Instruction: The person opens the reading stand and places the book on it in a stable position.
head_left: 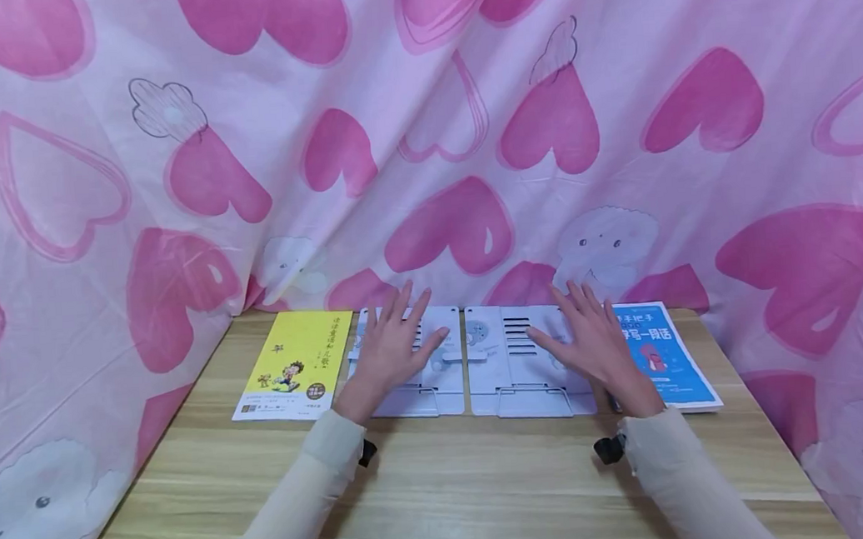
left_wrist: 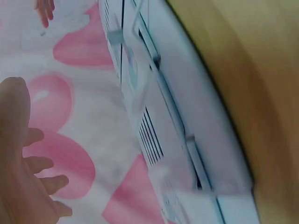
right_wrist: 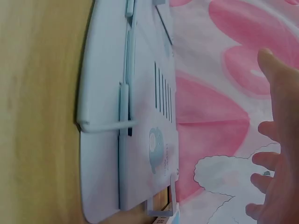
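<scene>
Two white folding book stands lie flat side by side: the left stand (head_left: 445, 385) and the right stand (head_left: 490, 374). Each has slots, a wire prop at its near edge and a printed cartoon. Above the left stand hovers my left hand (head_left: 392, 351), its fingers spread and holding nothing. My right hand (head_left: 594, 342) is likewise spread over the right stand's right part, also with nothing in it. Both wrist views show a gap between the hand and the stand (left_wrist: 173, 121). A yellow book (head_left: 288, 363) lies left of the stands. Partly behind my right wrist is a blue book (head_left: 671, 361).
Everything lies toward the far edge of a wood-grain table (head_left: 485, 499). A pink heart-patterned curtain (head_left: 420, 111) hangs close behind the table and along its sides. Small black wrist mounts (head_left: 609, 449) sit under my sleeves.
</scene>
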`<state>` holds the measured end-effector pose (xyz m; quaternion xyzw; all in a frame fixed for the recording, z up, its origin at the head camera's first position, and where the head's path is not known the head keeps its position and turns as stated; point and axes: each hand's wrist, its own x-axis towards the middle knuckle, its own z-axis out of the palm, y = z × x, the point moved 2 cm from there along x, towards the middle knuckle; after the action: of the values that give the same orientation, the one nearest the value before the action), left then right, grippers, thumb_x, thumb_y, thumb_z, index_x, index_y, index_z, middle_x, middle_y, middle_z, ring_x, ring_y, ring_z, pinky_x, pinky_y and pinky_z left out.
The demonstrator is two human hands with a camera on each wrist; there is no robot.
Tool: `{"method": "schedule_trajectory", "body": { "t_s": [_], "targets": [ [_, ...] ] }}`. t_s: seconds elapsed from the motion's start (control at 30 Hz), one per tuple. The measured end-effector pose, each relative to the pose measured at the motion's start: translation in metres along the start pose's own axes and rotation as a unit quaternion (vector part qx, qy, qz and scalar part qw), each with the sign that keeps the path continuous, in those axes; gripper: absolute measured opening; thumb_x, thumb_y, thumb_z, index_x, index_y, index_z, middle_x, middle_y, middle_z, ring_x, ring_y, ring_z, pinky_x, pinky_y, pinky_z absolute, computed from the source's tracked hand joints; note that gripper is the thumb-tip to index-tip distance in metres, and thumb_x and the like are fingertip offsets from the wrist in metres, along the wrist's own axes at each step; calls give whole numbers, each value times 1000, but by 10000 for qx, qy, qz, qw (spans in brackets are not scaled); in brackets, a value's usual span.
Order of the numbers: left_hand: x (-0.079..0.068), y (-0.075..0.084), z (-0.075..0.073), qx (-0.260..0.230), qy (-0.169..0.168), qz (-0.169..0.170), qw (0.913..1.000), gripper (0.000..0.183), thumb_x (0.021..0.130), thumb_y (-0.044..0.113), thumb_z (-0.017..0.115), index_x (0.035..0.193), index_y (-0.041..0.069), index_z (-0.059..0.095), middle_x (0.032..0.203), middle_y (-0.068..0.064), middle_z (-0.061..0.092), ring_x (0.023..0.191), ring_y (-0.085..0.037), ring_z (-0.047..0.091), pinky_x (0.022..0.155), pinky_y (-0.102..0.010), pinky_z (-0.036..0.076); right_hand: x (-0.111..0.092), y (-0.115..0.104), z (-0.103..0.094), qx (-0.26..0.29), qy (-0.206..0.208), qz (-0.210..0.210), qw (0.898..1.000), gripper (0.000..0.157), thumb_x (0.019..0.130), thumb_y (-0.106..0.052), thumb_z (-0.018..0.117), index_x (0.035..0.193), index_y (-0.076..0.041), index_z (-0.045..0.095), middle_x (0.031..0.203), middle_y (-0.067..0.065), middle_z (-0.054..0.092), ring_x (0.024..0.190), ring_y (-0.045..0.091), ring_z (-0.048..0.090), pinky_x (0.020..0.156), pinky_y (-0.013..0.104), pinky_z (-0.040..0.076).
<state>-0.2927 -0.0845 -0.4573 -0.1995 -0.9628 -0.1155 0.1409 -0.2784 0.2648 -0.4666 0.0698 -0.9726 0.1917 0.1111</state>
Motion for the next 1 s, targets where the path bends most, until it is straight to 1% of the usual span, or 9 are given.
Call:
{"method": "schedule_trajectory", "body": {
  "t_s": [0.2, 0.3, 0.43, 0.53, 0.63, 0.7, 0.77, 0.9, 1.0],
  "targets": [
    [-8, 23, 6, -565, 157, 487, 9971, 72, 111, 60, 44, 169, 20, 38, 178, -12, 33, 163, -36, 37, 135, -60, 25, -15, 1, -2, 290, 196, 125, 9993, 99, 92, -76, 66, 173, -34, 27, 181, 11, 24, 166, 44, 22, 122, 84, 25],
    [-13, 34, 11, -811, 170, 620, 9946, 71, 111, 58, 47, 168, 16, 40, 175, -10, 39, 162, -31, 40, 136, -55, 27, -25, 1, -3, 425, 243, 210, 9986, 98, 93, -76, 65, 173, -37, 25, 182, 7, 24, 164, 44, 27, 119, 82, 33],
    [-19, 48, 18, -1089, 89, 729, 9913, 71, 111, 57, 49, 167, 14, 41, 171, -7, 46, 159, -28, 44, 134, -50, 33, -37, 1, -3, 645, 267, 433, 9966, 95, 92, -79, 64, 172, -43, 24, 179, 9, 31, 161, 45, 33, 114, 82, 40],
    [-22, 59, 22, -1303, -52, 793, 9883, 68, 111, 56, 50, 165, 14, 43, 169, -7, 49, 156, -27, 48, 132, -46, 38, -47, 3, -3, 787, 335, 556, 9948, 91, 95, -74, 66, 171, -38, 31, 174, 14, 39, 158, 45, 38, 111, 80, 45],
    [-25, 69, 26, -1586, -269, 767, 9840, 65, 112, 54, 51, 164, 16, 45, 168, -7, 51, 155, -27, 49, 129, -45, 42, -55, 4, -1, 987, 381, 649, 9923, 84, 97, -67, 69, 167, -27, 42, 163, 16, 53, 146, 43, 53, 106, 71, 55],
    [-27, 75, 29, -1769, -421, 706, 9808, 63, 112, 54, 51, 164, 18, 46, 167, -5, 52, 155, -26, 50, 128, -45, 43, -60, 5, 1, 1126, 314, 687, 9908, 77, 99, -63, 70, 160, -21, 52, 149, 15, 64, 131, 39, 65, 99, 62, 62],
    [-28, 80, 32, -1924, -550, 629, 9777, 61, 112, 53, 52, 162, 19, 48, 166, -4, 53, 154, -25, 51, 126, -45, 45, -63, 6, 4, 1259, 135, 765, 9890, 65, 100, -57, 72, 150, -18, 61, 131, 11, 73, 113, 32, 72, 90, 51, 67],
    [-30, 88, 38, -2154, -778, 483, 9722, 56, 111, 50, 56, 158, 21, 54, 160, -3, 59, 150, -24, 55, 123, -45, 49, -66, 10, 11, 1298, -349, 845, 9873, 37, 102, -42, 75, 128, -16, 73, 106, 4, 77, 92, 20, 71, 78, 29, 64],
    [-31, 92, 43, -2332, -915, 420, 9672, 51, 111, 47, 57, 154, 20, 59, 155, -2, 63, 146, -22, 59, 121, -44, 51, -67, 12, 15, 1282, -612, 917, 9856, 26, 102, -35, 77, 119, -15, 75, 99, 2, 77, 86, 18, 67, 73, 21, 58]
  ]
}}
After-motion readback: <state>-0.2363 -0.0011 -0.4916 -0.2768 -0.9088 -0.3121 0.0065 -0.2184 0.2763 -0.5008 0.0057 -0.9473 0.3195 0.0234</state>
